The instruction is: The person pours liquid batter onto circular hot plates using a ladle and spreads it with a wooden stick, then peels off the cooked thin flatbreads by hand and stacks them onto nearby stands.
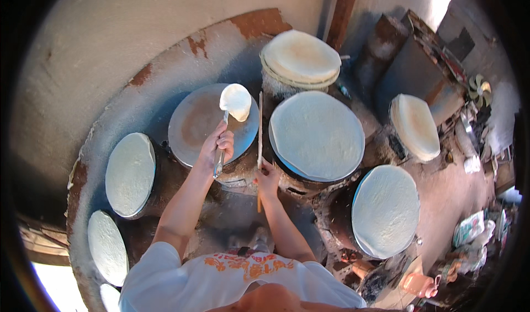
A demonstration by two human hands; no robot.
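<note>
My left hand (218, 144) is closed round the metal handle of a ladle (218, 165). White batter (236, 101) covers the ladle's bowl, which is over a round griddle (190, 125) with a browned, bare surface. My right hand (268, 178) grips a long, thin wooden stick (260, 127), held upright beside the griddle's right edge. Right of the stick, a large pale round flatbread (317, 135) covers another griddle, its left edge slightly lifted. Another pale flatbread (386, 211) lies on a griddle at the lower right.
At the back stands a stack of browned flatbreads (301, 58); a second stack (415, 127) is at the right. More flatbread-covered griddles (131, 175) line the left, beside a curved wall. A pink plastic jug (419, 285) and bags (472, 232) sit on the right-hand floor.
</note>
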